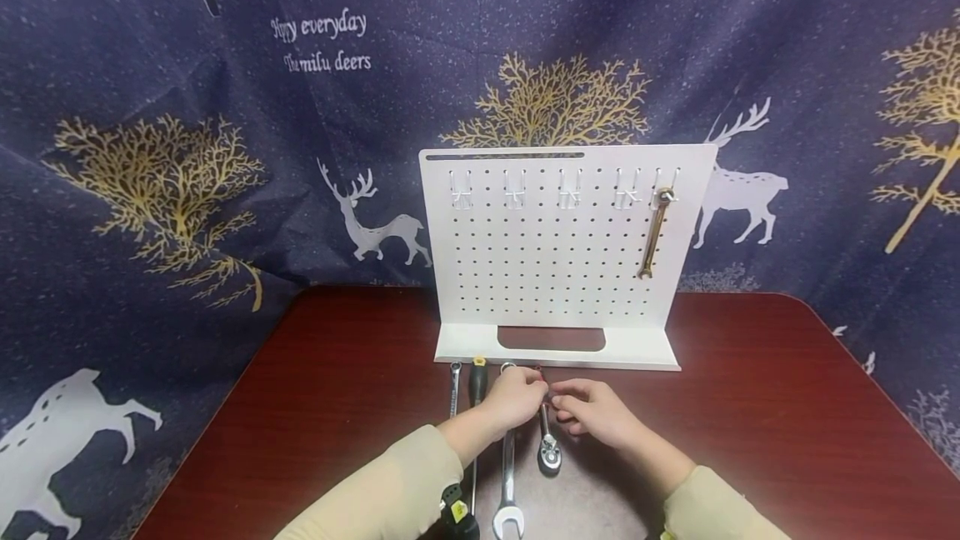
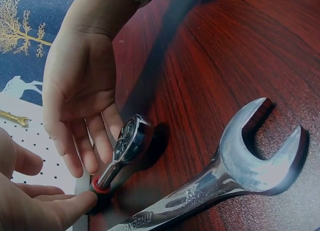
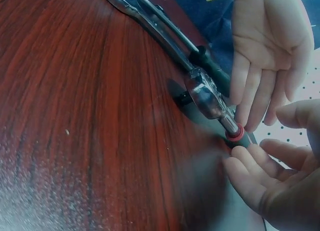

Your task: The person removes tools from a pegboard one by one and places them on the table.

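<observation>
A ratchet wrench (image 1: 550,454) lies on the table with its round head toward me and its dark handle, marked by a red ring (image 3: 235,133), toward the pegboard. My left hand (image 1: 517,397) is over the handle from the left, its fingers loosely extended. From the right, my right hand (image 1: 597,413) reaches beside the same handle with relaxed fingers, the thumb apart from them. Fingertips of both hands are close to the red ring; neither hand visibly closes round the handle. A large combination wrench (image 2: 200,186) lies under my left hand, open end nearest me.
A screwdriver (image 1: 478,382) with a dark handle and a smaller wrench (image 1: 455,386) lie to the left. Behind the tools stands a white pegboard (image 1: 540,273) with several clear hooks (image 1: 570,190). A brass-coloured wrench (image 1: 655,236) hangs at its right. Patterned cloth covers the wall.
</observation>
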The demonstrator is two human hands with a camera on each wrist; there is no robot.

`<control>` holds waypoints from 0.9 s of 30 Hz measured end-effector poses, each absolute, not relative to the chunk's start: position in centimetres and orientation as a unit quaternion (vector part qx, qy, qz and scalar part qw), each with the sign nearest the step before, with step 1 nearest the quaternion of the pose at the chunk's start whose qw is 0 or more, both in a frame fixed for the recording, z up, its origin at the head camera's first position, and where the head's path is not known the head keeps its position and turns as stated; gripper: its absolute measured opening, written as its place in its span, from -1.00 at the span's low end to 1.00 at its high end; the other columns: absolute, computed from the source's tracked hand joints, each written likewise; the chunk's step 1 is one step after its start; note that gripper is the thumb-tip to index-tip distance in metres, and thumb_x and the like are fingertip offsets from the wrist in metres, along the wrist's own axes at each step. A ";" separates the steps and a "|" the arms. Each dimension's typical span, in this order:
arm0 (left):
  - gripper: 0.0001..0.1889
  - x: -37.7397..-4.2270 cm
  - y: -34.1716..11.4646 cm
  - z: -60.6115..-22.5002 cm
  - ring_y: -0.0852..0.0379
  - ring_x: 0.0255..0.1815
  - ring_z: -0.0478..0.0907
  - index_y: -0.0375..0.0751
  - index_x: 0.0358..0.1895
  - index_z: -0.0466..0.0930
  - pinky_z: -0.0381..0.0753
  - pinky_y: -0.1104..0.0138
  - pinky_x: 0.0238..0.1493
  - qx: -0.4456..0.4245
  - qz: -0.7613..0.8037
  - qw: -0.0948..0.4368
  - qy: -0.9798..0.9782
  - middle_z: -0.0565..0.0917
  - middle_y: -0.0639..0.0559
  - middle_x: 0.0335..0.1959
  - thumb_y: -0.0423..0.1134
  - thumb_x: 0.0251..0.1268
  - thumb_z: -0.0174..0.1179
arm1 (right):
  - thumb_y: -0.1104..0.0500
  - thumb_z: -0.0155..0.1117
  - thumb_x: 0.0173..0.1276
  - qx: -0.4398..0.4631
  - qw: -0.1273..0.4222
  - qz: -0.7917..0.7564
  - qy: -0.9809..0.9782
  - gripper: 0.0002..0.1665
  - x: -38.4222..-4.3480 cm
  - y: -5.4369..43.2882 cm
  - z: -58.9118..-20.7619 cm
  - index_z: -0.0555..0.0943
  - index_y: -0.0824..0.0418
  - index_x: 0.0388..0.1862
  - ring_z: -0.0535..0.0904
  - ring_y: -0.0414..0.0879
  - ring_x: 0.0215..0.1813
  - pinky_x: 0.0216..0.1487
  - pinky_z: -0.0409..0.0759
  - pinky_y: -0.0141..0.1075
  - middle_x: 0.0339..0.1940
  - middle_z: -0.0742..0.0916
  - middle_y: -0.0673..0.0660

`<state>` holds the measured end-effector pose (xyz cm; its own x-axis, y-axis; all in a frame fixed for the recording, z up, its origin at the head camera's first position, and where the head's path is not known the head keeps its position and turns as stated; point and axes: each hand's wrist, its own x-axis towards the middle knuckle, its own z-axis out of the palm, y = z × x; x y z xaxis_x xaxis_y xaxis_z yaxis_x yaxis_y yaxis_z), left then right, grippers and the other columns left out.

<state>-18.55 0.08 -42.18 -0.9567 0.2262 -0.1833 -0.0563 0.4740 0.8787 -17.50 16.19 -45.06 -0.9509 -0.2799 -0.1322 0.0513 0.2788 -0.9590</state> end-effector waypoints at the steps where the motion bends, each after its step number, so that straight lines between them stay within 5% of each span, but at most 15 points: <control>1: -0.58 -18.6 0.1 -42.2 -0.17 0.16 0.50 -0.48 0.14 0.46 0.58 0.01 0.08 0.051 0.510 0.142 0.847 0.55 -0.28 0.15 -0.27 0.32 -0.03 | 0.21 0.14 0.33 -0.072 0.136 -0.594 0.790 -0.46 -17.5 16.3 -45.0 0.40 0.58 0.14 0.68 -0.05 -0.22 -0.28 0.72 -0.23 -0.14 0.70 0.40; 16: -0.58 -18.8 0.2 -42.1 -0.16 0.16 0.51 -0.41 0.15 0.47 0.54 -0.04 0.13 0.051 0.502 0.135 0.853 0.59 -0.26 0.08 -0.23 0.33 -0.02 | 0.16 0.14 0.36 -0.071 0.107 -0.615 0.778 -0.47 -17.8 17.1 -44.9 0.43 0.55 0.15 0.70 0.10 -0.17 -0.21 0.73 -0.17 -0.03 0.66 0.46; 23: -0.58 -18.8 0.3 -42.1 0.08 -0.23 0.64 -0.40 0.16 0.46 0.65 0.18 -0.13 0.051 0.503 0.131 0.853 0.65 -0.15 -0.10 -0.22 0.33 0.00 | 0.16 0.14 0.38 -0.064 0.102 -0.631 0.767 -0.45 -17.9 17.6 -45.2 0.40 0.56 0.17 0.69 0.06 -0.16 -0.21 0.73 -0.19 -0.04 0.67 0.46; 27: -0.58 -18.8 0.5 -42.2 0.13 -0.28 0.63 -0.39 0.17 0.46 0.65 0.24 -0.20 0.054 0.508 0.127 0.850 0.65 -0.14 -0.10 -0.22 0.33 0.01 | 0.16 0.13 0.39 -0.045 0.098 -0.642 0.759 -0.45 -17.8 18.1 -45.3 0.39 0.55 0.19 0.69 0.00 -0.15 -0.19 0.72 -0.20 -0.05 0.67 0.44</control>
<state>-18.75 0.54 -42.16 -0.9619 0.2212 -0.1605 -0.0367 0.4776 0.8778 -17.77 18.08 -45.27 -0.9767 -0.1940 -0.0913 0.0578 0.1719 -0.9834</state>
